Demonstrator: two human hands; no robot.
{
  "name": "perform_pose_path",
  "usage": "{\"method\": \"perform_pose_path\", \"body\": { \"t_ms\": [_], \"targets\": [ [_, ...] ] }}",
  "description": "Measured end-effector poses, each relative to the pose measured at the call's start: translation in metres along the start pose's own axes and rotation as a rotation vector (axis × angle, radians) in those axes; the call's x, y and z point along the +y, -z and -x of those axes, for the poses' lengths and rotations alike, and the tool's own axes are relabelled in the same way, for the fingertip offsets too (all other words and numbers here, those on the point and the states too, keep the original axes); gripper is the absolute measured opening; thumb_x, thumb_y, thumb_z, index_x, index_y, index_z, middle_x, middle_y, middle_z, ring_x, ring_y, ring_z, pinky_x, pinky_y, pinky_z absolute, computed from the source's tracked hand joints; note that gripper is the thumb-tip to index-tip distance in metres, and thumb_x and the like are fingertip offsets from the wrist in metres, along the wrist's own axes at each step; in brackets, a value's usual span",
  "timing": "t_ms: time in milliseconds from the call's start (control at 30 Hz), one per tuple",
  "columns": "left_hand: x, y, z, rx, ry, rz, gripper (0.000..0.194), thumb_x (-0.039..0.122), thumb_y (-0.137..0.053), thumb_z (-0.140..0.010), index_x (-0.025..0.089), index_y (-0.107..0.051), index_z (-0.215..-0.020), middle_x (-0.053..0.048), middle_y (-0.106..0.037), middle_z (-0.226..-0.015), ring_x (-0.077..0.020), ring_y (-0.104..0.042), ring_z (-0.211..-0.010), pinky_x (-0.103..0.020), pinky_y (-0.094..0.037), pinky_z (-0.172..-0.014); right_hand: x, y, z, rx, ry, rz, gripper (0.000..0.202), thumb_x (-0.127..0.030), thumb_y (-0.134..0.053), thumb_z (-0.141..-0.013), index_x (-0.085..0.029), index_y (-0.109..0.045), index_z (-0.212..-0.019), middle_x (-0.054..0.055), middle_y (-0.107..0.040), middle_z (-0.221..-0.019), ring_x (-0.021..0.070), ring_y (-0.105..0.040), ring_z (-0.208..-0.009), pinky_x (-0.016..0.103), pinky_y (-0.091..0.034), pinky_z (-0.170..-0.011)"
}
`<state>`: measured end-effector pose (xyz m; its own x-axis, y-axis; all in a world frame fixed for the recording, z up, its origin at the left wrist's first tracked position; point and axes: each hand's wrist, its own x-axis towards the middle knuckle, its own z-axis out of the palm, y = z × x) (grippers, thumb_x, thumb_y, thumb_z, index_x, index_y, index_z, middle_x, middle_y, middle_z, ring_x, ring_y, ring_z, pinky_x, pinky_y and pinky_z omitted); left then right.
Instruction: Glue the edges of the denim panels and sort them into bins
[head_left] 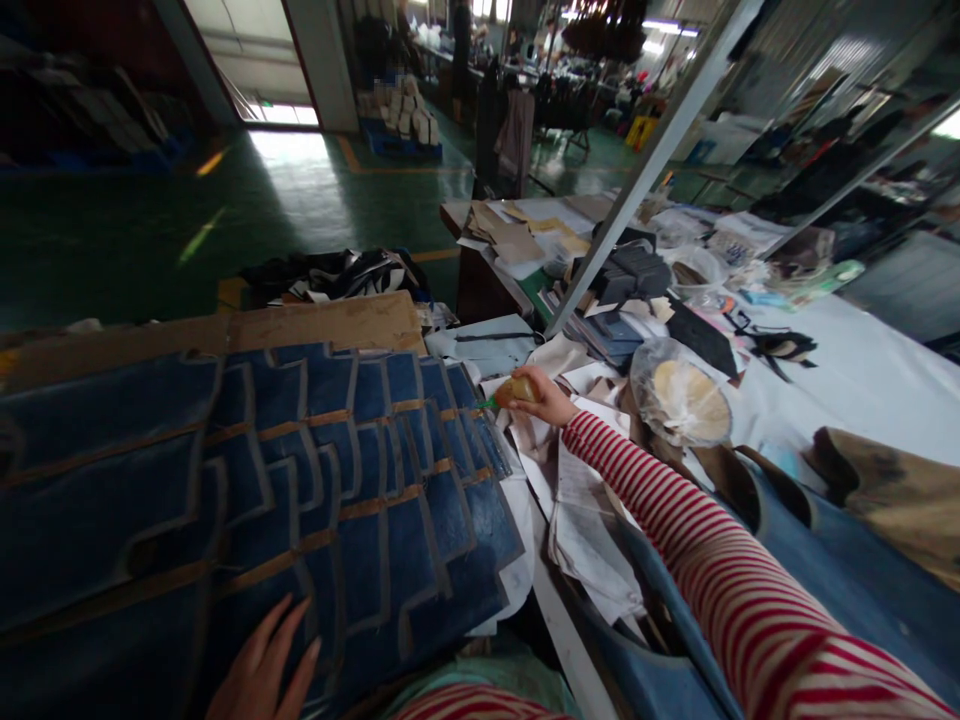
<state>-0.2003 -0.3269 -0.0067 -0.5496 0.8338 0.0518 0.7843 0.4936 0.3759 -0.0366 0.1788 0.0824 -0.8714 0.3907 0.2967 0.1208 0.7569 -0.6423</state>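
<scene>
Cluttered workshop tables (862,370) hold blue panels (315,470) at near left, where the left hand (262,665) presses flat, fingers together, while the right hand (544,400) farther off grips a yellow-handled tool (510,392).

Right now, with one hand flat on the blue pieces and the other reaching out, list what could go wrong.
1. The right hand holds a small yellowish object at full stretch above loose paper sheets; a drop could bury it.
2. The left hand only rests flat on the overlapping blue cut pieces, so the rows may slide.
3. The striped sleeve crosses the clutter and might drag sheets.
</scene>
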Motion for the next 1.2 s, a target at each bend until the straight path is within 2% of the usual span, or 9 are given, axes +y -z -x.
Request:
{"method": "perform_pose_path", "body": {
  "t_ms": [167, 300, 533, 800, 933, 1033, 1200],
  "targets": [
    [0.005, 0.006, -0.003, 0.027, -0.034, -0.025, 0.039, 0.040, -0.037, -0.082, 0.025, -0.048, -0.116, -0.008, -0.055, -0.118, -0.0226, -0.052, -0.110, -0.039, -0.045, -0.091, 0.009, -0.007, -0.025, 0.044, -0.012, 0.018, 0.047, -0.039, -0.064, -0.069, -0.021, -0.044, -0.108, 0.007, -0.048, -0.105, 0.0218, -0.048, -0.099, 0.039, -0.039, -0.090],
    [0.002, 0.002, -0.002, -0.005, -0.001, -0.026, 0.042, 0.044, -0.041, -0.080, 0.025, -0.048, -0.117, -0.006, -0.054, -0.120, -0.0216, -0.052, -0.110, -0.037, -0.047, -0.089, 0.018, -0.010, -0.046, 0.037, -0.012, 0.012, 0.047, -0.038, -0.065, -0.068, -0.020, -0.045, -0.107, 0.007, -0.048, -0.104, 0.0210, -0.048, -0.097, 0.038, -0.039, -0.089],
    [-0.004, -0.004, 0.001, 0.012, 0.050, -0.031, 0.043, 0.047, -0.036, -0.081, 0.024, -0.051, -0.114, -0.005, -0.055, -0.119, -0.0207, -0.054, -0.108, -0.034, -0.049, -0.087, 0.042, -0.021, -0.074, 0.079, -0.022, 0.017, 0.050, -0.038, -0.067, -0.065, -0.019, -0.047, -0.106, 0.007, -0.048, -0.104, 0.0212, -0.048, -0.097, 0.038, -0.039, -0.088],
    [-0.004, -0.005, 0.004, 0.014, 0.020, -0.053, 0.043, 0.045, -0.038, -0.081, 0.025, -0.046, -0.118, -0.006, -0.053, -0.122, -0.0205, -0.052, -0.112, -0.036, -0.048, -0.089, 0.056, -0.032, -0.098, 0.099, -0.102, -0.001, 0.050, -0.039, -0.065, -0.065, -0.019, -0.047, -0.107, 0.006, -0.049, -0.101, 0.0200, -0.049, -0.093, 0.037, -0.040, -0.086],
    [0.000, -0.003, 0.003, 0.022, 0.020, -0.058, 0.041, 0.044, -0.037, -0.082, 0.025, -0.048, -0.117, -0.006, -0.054, -0.121, -0.0204, -0.052, -0.111, -0.036, -0.048, -0.089, 0.059, -0.031, -0.102, 0.118, -0.169, -0.038, 0.051, -0.041, -0.065, -0.064, -0.019, -0.048, -0.107, 0.006, -0.050, -0.101, 0.0200, -0.049, -0.093, 0.037, -0.040, -0.086],
    [0.000, -0.003, 0.003, 0.020, 0.030, -0.055, 0.040, 0.044, -0.038, -0.081, 0.026, -0.048, -0.116, -0.005, -0.054, -0.121, -0.0202, -0.052, -0.111, -0.035, -0.048, -0.089, 0.056, -0.022, -0.098, 0.058, -0.241, -0.081, 0.052, -0.042, -0.064, -0.065, -0.019, -0.048, -0.109, 0.005, -0.053, -0.099, 0.0198, -0.051, -0.092, 0.037, -0.042, -0.083],
    [-0.003, -0.005, 0.003, 0.005, 0.002, -0.066, 0.042, 0.045, -0.039, -0.080, 0.026, -0.047, -0.117, -0.006, -0.054, -0.121, -0.0209, -0.052, -0.110, -0.036, -0.048, -0.089, 0.046, -0.002, -0.082, -0.163, -0.375, -0.221, 0.053, -0.042, -0.064, -0.066, -0.020, -0.048, -0.111, 0.004, -0.057, -0.095, 0.0176, -0.054, -0.084, 0.032, -0.047, -0.071]
  ]
}}
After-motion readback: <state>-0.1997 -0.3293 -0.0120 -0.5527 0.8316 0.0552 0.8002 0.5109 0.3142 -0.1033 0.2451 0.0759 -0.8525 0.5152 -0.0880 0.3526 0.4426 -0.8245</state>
